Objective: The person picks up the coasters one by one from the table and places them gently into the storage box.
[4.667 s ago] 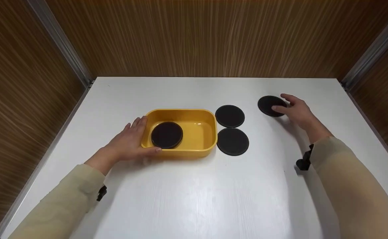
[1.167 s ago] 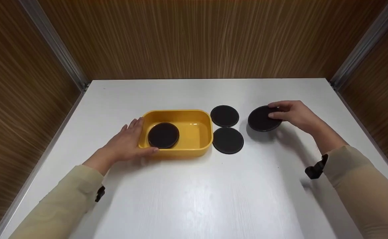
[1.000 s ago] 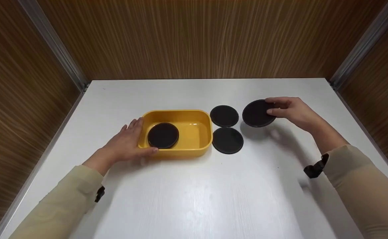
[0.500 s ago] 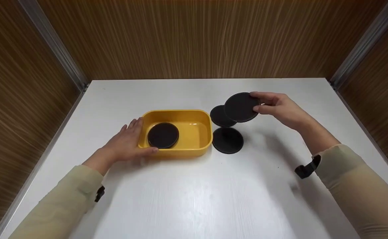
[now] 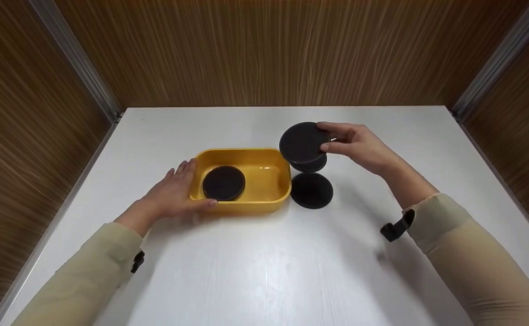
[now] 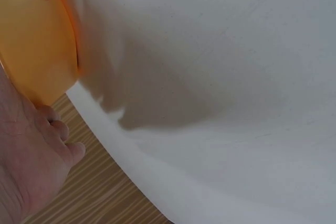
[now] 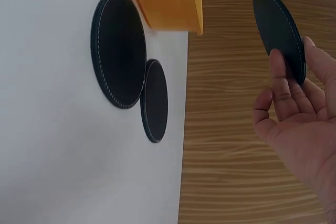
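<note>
In the head view my right hand pinches a round black coaster by its right edge, between thumb and fingers. The coaster is held tilted above the table, overlapping the yellow box's far right corner and partly hiding a second coaster. Pale stitching runs around its edge in the right wrist view. My left hand rests against the left end of the yellow box, its fingers along the left wall and thumb on the near rim. Inside the box, at the left, lies a coaster.
Another coaster lies flat on the white table, close against the box's right wall and in front of the partly hidden one. Brown wood-grain panels enclose the table at the back and sides.
My right hand has picked the coaster up from the table's right side and carried it left and up, over to the box's far right corner. The left hand has stayed on the box.
</note>
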